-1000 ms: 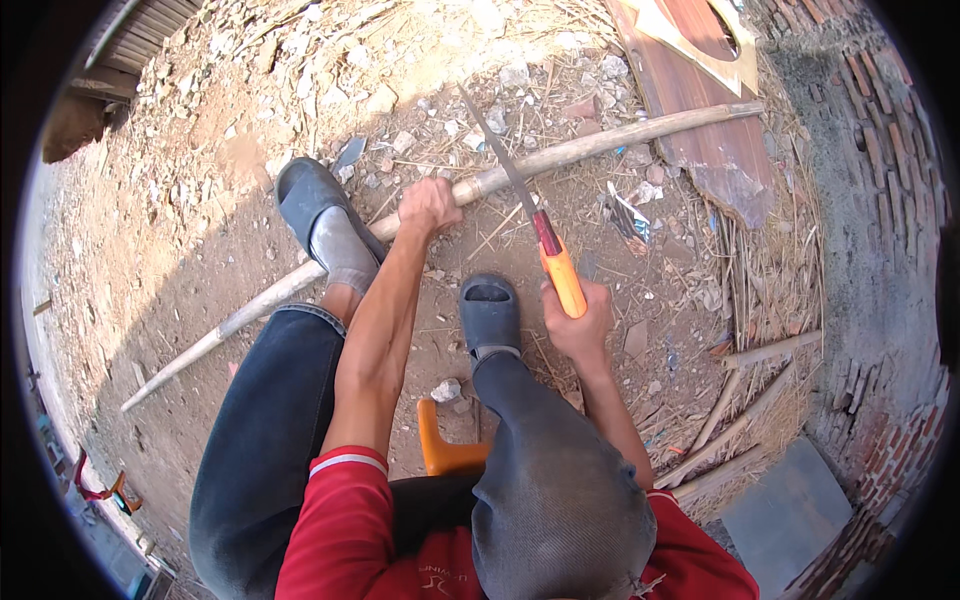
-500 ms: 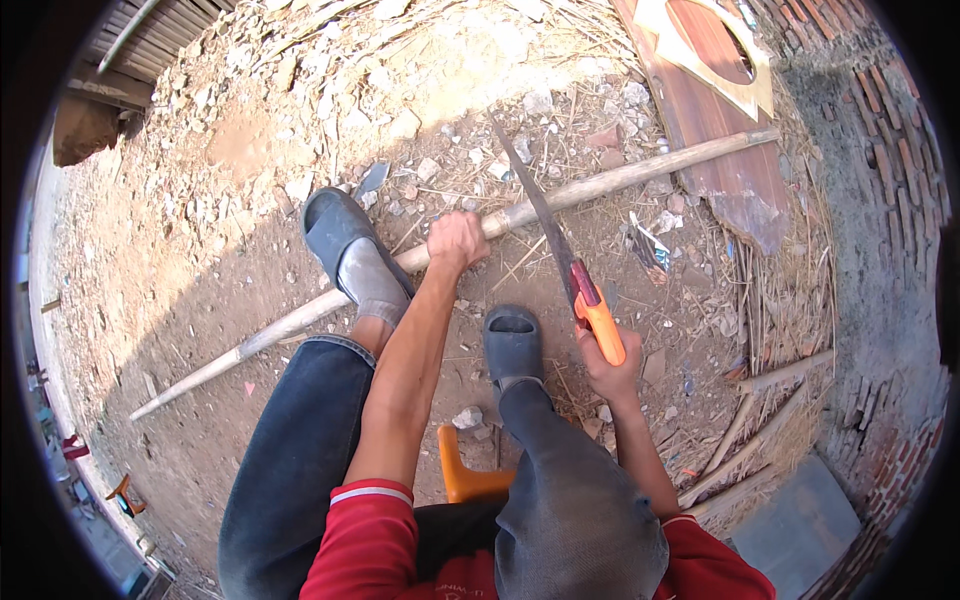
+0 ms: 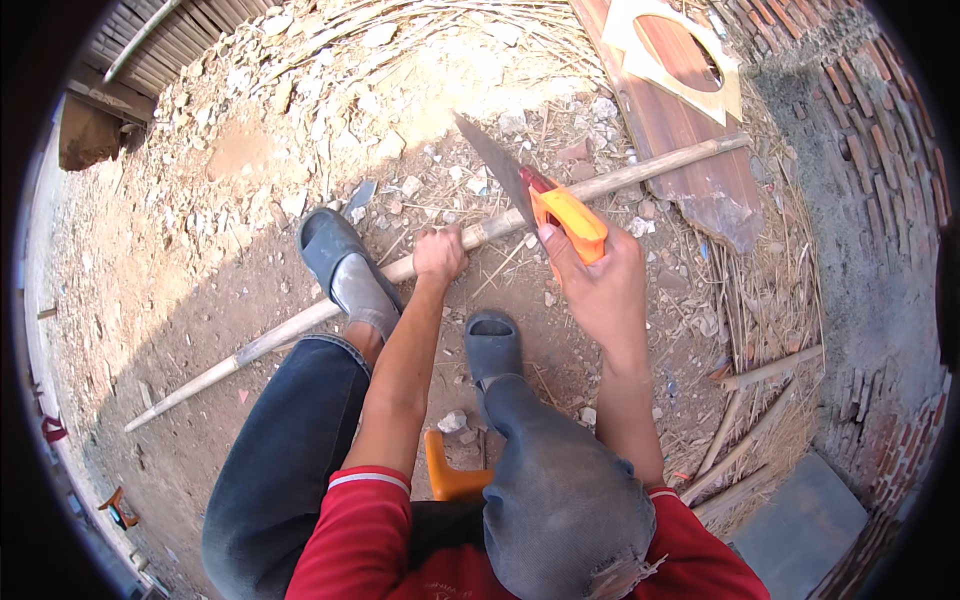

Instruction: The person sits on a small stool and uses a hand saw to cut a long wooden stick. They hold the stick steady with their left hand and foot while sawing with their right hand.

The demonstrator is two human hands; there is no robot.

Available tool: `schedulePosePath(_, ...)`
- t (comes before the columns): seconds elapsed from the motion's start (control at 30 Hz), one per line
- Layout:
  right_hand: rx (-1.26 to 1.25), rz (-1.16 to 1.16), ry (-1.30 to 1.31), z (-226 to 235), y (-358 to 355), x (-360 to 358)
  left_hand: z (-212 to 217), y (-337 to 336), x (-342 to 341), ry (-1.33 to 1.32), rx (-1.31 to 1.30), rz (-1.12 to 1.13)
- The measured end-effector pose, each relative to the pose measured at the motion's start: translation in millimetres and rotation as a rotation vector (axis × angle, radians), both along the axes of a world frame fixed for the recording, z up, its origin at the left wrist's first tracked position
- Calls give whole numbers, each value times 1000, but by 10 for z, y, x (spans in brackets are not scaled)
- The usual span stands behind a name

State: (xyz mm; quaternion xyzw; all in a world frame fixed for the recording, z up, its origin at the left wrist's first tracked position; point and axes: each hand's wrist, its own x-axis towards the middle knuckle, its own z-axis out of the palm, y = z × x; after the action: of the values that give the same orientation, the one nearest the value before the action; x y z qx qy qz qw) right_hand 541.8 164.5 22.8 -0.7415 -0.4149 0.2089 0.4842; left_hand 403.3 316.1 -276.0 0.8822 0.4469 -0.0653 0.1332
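A long wooden pole (image 3: 290, 328) slants across the ground from lower left to upper right. Near its middle my left hand (image 3: 440, 254) is wrapped round it, beside my left slipper (image 3: 338, 250), where my foot rests against the pole. In my right hand (image 3: 605, 290) is a handsaw (image 3: 500, 168), gripped by its orange handle. Its blade lies across the pole just right of my left hand, the tip pointing up and left. Whether the teeth touch the wood I cannot tell.
The pole's far end lies over a reddish-brown board (image 3: 690, 165), which bears a pale cut-out wooden panel (image 3: 625, 50). A brick wall (image 3: 850, 250) stands on the right, with sticks (image 3: 740, 430) at its foot. Part of an orange stool (image 3: 450, 470) shows beneath me. Rubble covers the ground ahead.
My right hand has moved up and forward with the saw, bringing its handle close to the pole and pushing the blade farther beyond it. My left hand keeps its grip.
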Motion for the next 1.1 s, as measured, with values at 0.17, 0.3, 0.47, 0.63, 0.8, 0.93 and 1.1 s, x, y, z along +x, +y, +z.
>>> schedulePosePath(0.17,89,8,219,350,-72,188,249,97,19,16,-191,59)
schedulePosePath(0.3,146,52,77,-215,-575,138,57,233,6,-18,-191,12)
schedulePosePath(0.47,-94,-92,70,-872,-1092,-50,297,221,-24,-87,-198,-79)
schedulePosePath(0.63,-148,-73,-15,-1246,-1376,-114,190,207,-53,-115,-115,-122)
schedulePosePath(0.8,-172,-63,35,-1100,-1327,-187,79,416,-38,-145,-229,-77)
schedulePosePath(0.93,-210,-10,24,-1057,-1391,-186,184,490,12,-89,-377,-57)
schedulePosePath(1.1,-275,-26,37,-1042,-1494,-225,231,289,12,-33,-114,-162)
